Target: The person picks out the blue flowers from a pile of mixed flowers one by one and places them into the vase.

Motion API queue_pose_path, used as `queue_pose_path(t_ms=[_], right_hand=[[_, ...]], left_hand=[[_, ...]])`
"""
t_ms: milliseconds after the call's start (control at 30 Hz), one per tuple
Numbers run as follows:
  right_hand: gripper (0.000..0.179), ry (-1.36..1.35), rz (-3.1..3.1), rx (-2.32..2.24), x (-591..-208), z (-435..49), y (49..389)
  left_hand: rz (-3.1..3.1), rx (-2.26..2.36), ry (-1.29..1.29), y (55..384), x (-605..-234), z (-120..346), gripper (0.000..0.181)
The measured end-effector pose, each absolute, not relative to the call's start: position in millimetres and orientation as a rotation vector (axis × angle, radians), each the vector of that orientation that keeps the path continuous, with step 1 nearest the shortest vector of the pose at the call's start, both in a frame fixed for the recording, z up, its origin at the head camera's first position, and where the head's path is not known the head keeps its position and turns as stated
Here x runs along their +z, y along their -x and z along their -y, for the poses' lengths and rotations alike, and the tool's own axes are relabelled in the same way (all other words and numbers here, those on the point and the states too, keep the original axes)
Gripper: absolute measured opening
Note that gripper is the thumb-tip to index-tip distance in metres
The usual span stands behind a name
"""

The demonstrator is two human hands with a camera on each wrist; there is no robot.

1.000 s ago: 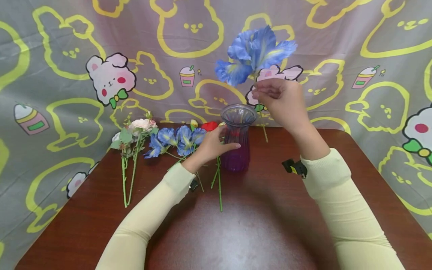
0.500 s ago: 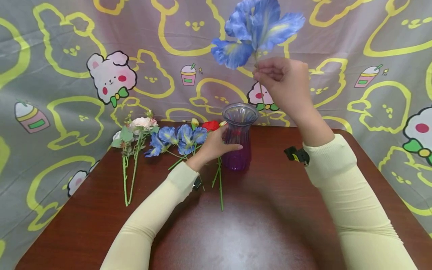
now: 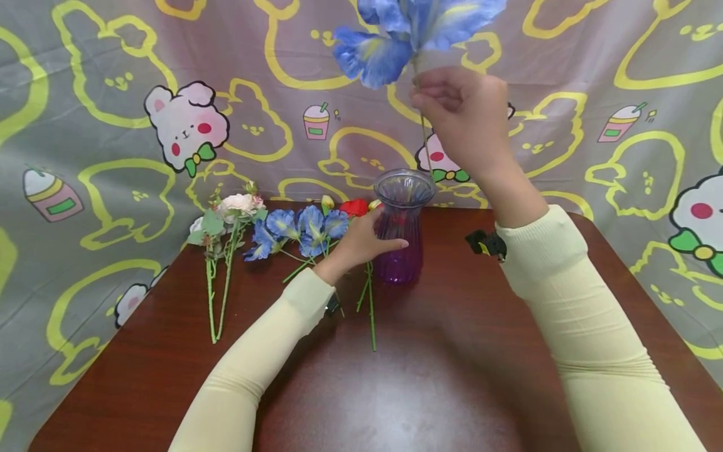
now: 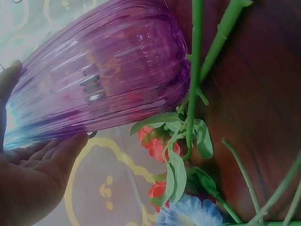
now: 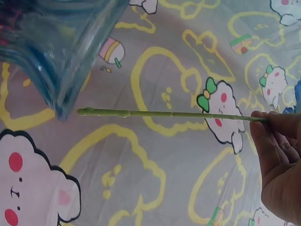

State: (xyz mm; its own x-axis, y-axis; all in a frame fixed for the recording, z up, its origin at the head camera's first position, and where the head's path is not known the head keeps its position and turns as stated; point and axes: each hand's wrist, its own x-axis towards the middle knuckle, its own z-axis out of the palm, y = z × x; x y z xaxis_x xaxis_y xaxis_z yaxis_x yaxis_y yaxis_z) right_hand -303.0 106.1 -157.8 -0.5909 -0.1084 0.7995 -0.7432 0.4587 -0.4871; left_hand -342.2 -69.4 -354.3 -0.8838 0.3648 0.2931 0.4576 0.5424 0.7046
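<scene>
A purple ribbed glass vase (image 3: 402, 263) stands upright on the table. My left hand (image 3: 357, 242) holds its left side, thumb across the front and fingers behind; in the left wrist view the vase (image 4: 113, 70) lies between thumb and fingers. High above and right of it, my right hand (image 3: 469, 119) pinches an artificial blue iris (image 3: 375, 58) by the stem just under the bloom. The bloom's top is cut off in the head view. In the right wrist view the stem (image 5: 164, 114) points at the vase rim (image 5: 61, 110), its cut end right beside it.
Left of the vase on the brown table (image 3: 463, 376) lie blue irises (image 3: 310, 229) and a red flower (image 3: 354, 207) with green stems (image 3: 371, 314). Pale pink roses (image 3: 236, 207) lie farther left. A patterned cloth (image 3: 254, 63) hangs behind.
My right hand has risen with the iris, then shifted slightly left, bringing the stem's lower end from beside the vase up to rim height. The left hand stays on the vase.
</scene>
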Motion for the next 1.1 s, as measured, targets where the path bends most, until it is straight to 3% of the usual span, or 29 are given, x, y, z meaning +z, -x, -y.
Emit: queue_pose_path(t_ms=[467,1100], right_hand=[[0.017,-0.83,2.161,1.114,-197,-83,326],[0.013,-0.854,2.294,1.004,-241,-84,344]], left_hand=[[2.737,-1.264,0.614,342,-353,72,0.099],[2.681,-1.233,0.727,343,-354,72,0.091]])
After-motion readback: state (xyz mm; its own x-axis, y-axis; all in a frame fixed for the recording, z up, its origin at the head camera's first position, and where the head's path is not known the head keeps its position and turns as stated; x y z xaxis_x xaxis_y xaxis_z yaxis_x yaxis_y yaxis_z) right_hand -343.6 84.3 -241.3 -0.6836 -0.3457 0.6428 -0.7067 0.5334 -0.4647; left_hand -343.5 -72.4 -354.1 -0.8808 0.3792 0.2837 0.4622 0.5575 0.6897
